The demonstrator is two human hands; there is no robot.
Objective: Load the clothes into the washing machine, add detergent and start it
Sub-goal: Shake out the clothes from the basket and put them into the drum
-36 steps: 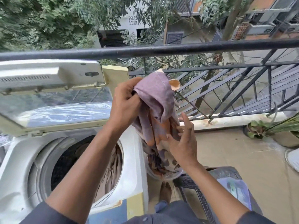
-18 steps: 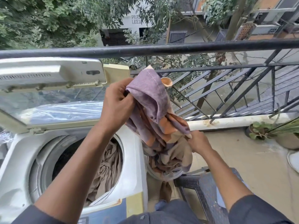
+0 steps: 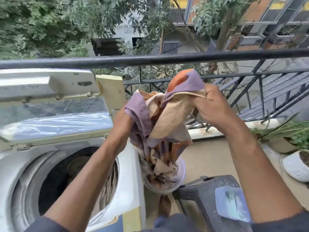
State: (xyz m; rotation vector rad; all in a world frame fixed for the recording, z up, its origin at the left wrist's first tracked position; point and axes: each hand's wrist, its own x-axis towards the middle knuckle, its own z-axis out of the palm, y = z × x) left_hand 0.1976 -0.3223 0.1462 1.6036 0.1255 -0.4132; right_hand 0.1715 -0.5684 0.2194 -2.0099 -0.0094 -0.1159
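Right hand clenched on an upper fold of the patterned cloth; left hand gripping its purple edge, fingers buried in folds. Cloth held up between both hands, just right of the washing machine, lower end trailing into a pale tub below. Judged soft, limp, light, prone to snagging; best gathered in bunches, tail lifted clear before swinging left. Drum open, tan garment inside. Tub contents mostly hidden under cloth. No detergent identified. Controls not made out. Dark chair near right, partly cut off.
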